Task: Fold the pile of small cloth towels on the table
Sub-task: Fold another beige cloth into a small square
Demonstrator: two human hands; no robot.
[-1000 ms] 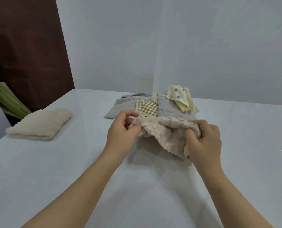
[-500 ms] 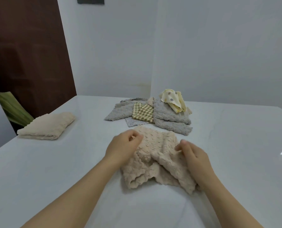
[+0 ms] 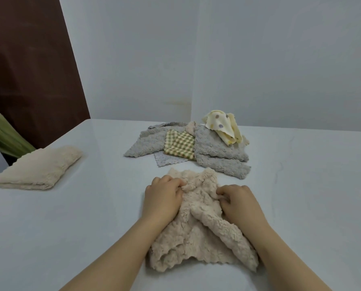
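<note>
Beige fluffy towel (image 3: 196, 238), rumpled, scalloped hem | left hand (image 3: 162, 198) pinches top fold | right hand (image 3: 240, 204) grips it too

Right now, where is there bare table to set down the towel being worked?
Bare table lies between the folded beige towel and the left hand, and right of the right hand and the unfolded pile. Crowded: the strip between the pile and the crumpled beige towel both hands grip.

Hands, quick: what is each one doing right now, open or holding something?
Left hand: fingers curled, gripping the towel at its far edge.
Right hand: fingers curled, gripping the same towel.
</note>
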